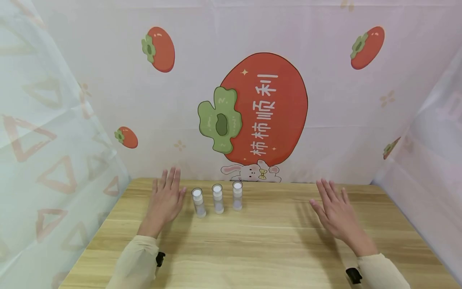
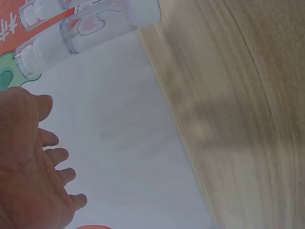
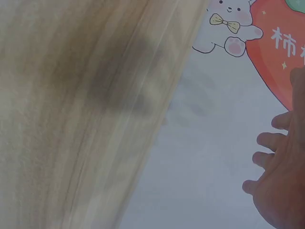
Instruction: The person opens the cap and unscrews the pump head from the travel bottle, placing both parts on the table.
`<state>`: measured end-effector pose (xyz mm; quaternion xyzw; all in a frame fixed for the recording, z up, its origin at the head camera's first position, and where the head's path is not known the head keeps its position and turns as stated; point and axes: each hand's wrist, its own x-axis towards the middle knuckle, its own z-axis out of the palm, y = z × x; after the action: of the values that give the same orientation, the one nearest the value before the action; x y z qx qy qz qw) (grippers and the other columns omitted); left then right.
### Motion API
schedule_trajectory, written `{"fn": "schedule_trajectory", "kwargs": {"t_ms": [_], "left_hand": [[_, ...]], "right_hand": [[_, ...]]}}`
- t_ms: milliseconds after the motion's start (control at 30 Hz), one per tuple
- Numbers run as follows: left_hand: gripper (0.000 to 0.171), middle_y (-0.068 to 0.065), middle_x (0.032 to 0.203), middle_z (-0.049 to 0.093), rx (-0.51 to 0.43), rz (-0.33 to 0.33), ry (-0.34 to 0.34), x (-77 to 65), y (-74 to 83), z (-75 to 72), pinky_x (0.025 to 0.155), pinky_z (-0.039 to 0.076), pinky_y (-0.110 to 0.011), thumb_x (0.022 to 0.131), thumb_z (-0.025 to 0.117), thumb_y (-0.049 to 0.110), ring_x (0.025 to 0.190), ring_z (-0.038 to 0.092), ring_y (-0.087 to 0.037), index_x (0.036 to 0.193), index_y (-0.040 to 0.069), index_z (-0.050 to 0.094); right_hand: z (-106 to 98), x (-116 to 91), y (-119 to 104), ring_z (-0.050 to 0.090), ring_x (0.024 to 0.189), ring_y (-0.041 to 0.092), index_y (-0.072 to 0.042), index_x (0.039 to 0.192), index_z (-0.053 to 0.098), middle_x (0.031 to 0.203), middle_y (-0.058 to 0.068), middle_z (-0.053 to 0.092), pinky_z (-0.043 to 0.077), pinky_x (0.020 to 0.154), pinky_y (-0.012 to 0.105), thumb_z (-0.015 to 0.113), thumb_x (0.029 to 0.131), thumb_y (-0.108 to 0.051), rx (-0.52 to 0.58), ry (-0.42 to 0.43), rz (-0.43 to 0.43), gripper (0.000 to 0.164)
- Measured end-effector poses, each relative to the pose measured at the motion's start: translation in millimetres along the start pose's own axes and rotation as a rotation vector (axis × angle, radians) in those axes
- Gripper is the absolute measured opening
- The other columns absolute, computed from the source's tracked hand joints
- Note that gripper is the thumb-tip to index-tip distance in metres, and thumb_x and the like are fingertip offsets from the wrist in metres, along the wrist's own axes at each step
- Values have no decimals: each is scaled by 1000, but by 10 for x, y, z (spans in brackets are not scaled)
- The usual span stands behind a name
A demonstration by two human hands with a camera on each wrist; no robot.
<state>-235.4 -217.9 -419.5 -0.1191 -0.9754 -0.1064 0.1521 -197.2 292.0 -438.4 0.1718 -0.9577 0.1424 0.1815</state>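
Observation:
Three small clear bottles with white tops stand in a row near the back of the wooden table: the left bottle (image 1: 199,204), the middle bottle (image 1: 218,199) and the right bottle (image 1: 237,196). My left hand (image 1: 165,202) is just left of the row, fingers straight, holding nothing. In the left wrist view its palm (image 2: 28,162) shows below a bottle (image 2: 90,36), apart from it. Over the right part of the table, my right hand (image 1: 335,214) has its fingers extended and grips nothing. The right wrist view shows that hand (image 3: 283,162) at its right edge, with no bottle near.
The wooden table (image 1: 245,249) is bounded at the back by a white cloth (image 1: 328,132) printed with persimmons and a rabbit. Cloth walls rise at the left (image 1: 47,160) and right (image 1: 433,168). Dark wrist bands (image 1: 353,275) show at both sleeves.

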Motion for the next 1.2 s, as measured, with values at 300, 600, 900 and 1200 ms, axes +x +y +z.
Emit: {"fn": "schedule_trajectory", "kwargs": {"t_ms": [300,600,900,1200], "left_hand": [[51,-33,142,49,-42,63,96,-36,31,79,107,38,-62,101,60,15,130,48,-51,142,-11,46],[53,-34,142,49,-409,-50,-105,-84,25,147,106,39,-64,95,61,3,130,46,-52,143,-11,45],[57,-29,136,55,-718,-76,-220,-89,72,271,105,42,-60,90,70,1,126,51,-49,141,-10,48],[56,-21,129,62,-848,-181,-250,-91,155,358,103,44,-60,85,81,8,123,55,-45,134,-4,56]], "right_hand": [[83,-25,-14,45,128,54,8,147,43,143,33,47,34,105,67,53,106,-26,37,110,-43,55],[110,-40,-92,57,114,50,6,130,59,127,30,60,45,92,66,55,106,-23,108,70,-4,39],[173,-41,-185,66,98,35,1,121,67,111,15,69,54,81,54,56,106,-28,153,-5,44,34],[210,-30,-274,67,91,25,1,121,68,105,8,69,56,73,42,58,105,-28,192,-36,38,35]]}}
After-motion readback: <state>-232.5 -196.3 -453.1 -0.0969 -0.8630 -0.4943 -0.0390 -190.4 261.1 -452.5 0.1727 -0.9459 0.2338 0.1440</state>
